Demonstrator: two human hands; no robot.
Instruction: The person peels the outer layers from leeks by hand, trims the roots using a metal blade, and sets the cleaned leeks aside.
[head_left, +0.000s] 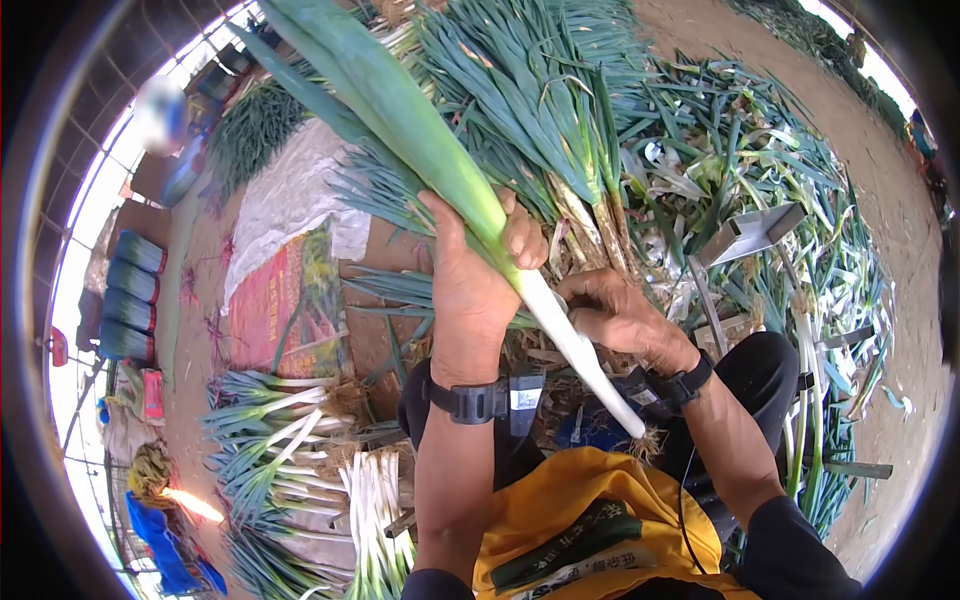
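A large leek (pixel 440 165) slants across the view, green leaves up and to the left, white stem and roots down over my lap. My left hand (pixel 480 260) is wrapped around it where green turns to white. Beside the white stem is my right hand (pixel 618 315), its fingers curled and pinched close to the stalk. Whether a strip of leaf is between those fingers is hidden. Unpeeled leeks (pixel 590 215) with brown-sheathed stems lie just beyond both hands. Cleaned leeks (pixel 375 495) with bare white stems are piled at the lower left.
Stripped leaves (pixel 740 150) form a heap on the right. A metal frame (pixel 750 235) stands in front of that heap. To the left lie a white sheet (pixel 290 190) and a printed red sack (pixel 270 310). Bundled leeks (pixel 132 295) line the far left near the wire mesh.
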